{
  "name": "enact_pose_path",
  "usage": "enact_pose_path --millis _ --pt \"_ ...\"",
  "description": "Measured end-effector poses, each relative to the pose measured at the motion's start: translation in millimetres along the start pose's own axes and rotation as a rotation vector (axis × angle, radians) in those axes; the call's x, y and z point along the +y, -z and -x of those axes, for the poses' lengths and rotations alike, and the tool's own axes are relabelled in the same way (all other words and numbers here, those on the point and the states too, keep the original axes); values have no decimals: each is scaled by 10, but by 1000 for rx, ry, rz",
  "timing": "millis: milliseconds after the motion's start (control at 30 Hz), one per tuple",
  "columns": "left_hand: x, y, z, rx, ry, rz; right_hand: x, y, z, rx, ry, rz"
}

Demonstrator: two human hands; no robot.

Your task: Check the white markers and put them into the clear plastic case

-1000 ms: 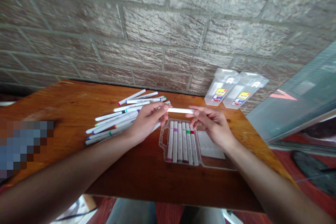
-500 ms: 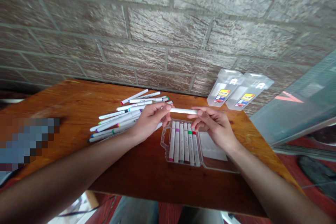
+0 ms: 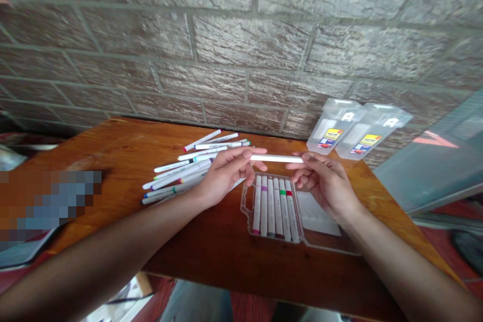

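Between my two hands a white marker is held level above the table. My left hand pinches its left end with thumb and fingers. Its right end is in the pinch of my right hand. Below them lies an open clear plastic case with several white markers standing side by side in its left half. Some of these have purple, green or red bands. A loose pile of white markers with coloured ends lies left of the case, partly behind my left hand and forearm.
Two clear plastic cases with yellow labels stand against the brick wall at the back right. A white sheet lies in the case's right half. The wooden table's front edge is near my legs. A blurred-out object is at left.
The view has shifted, so everything sits slightly farther right. My hands still hold the marker at both ends, with a little more of its length showing between them.
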State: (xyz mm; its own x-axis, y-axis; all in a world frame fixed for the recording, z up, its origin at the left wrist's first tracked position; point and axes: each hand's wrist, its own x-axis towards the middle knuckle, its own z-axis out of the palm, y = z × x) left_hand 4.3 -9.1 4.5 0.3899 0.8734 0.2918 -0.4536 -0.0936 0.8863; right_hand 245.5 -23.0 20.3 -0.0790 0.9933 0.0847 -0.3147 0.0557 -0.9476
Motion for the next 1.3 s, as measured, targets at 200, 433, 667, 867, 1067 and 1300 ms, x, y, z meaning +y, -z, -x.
enact_pose_path --millis 200,433,667,867,1067,1300 --pt "21 3 13 -71 -2 42 -8 4 -4 8 -30 -42" --pt "52 -7 24 -44 35 3 9 14 -6 11 -31 -54" --pt "26 -20 37 -1 55 -15 16 28 -19 22 7 -18" --pt "8 -31 19 56 59 -41 27 34 -15 19 42 19" --pt "-11 -20 6 112 65 -113 38 46 10 19 105 86" --pt "-44 -5 -17 144 54 -258 47 46 21 -5 150 165"
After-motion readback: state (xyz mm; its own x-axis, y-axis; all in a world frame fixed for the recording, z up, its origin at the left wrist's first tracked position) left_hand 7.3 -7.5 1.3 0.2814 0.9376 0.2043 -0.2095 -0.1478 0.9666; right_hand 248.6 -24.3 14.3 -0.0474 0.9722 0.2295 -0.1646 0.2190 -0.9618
